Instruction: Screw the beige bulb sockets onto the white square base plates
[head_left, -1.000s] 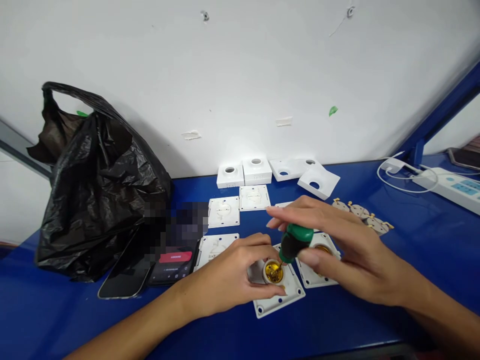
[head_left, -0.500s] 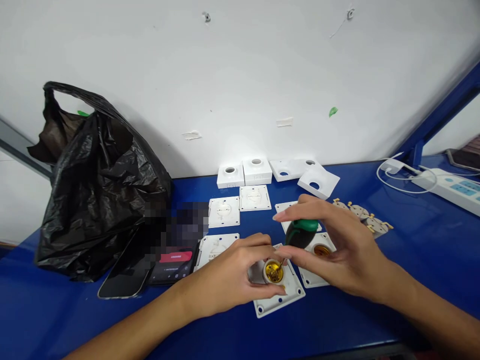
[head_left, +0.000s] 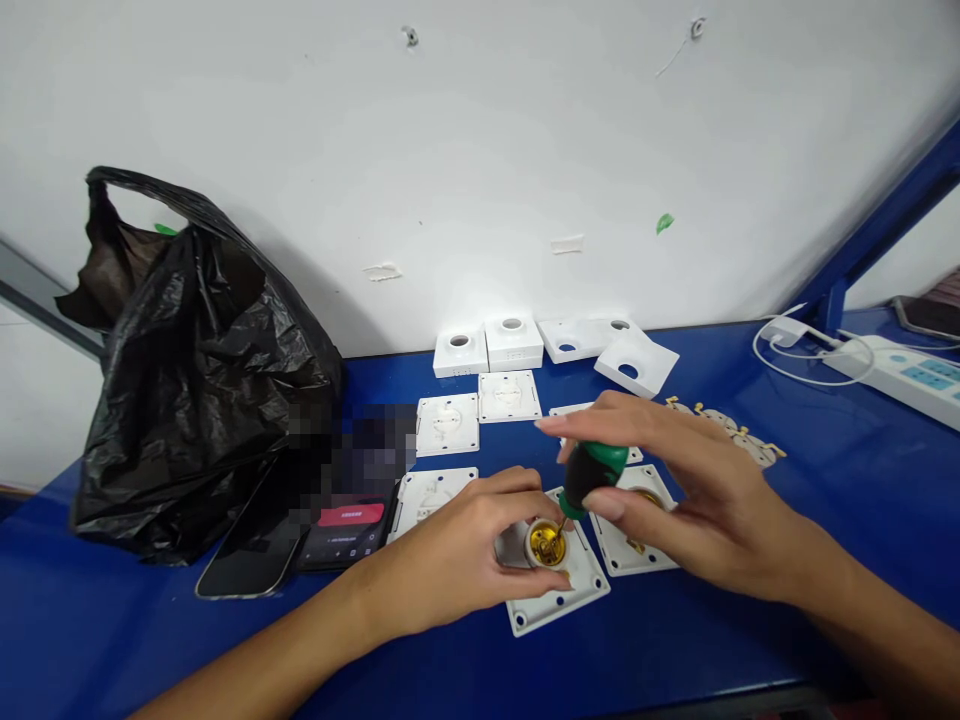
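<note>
Your left hand (head_left: 476,540) held a round socket (head_left: 547,545) on a white plate (head_left: 561,603), your right hand (head_left: 709,500) gripped a green-and-black screwdriver (head_left: 589,477), its tip inside the socket, white covers (head_left: 514,350) sat beyond on the blue table (head_left: 420,660).

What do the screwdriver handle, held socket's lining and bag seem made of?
Screwdriver handle: glossy green and duller black, perhaps plastic with rubber.
Socket lining: shiny gold, likely brass or plated metal.
Bag: glossy, thin, creased black film, likely plastic.

A workshop, judging by the screwdriver (head_left: 587,483) and white baseplates (head_left: 583,580).
</note>
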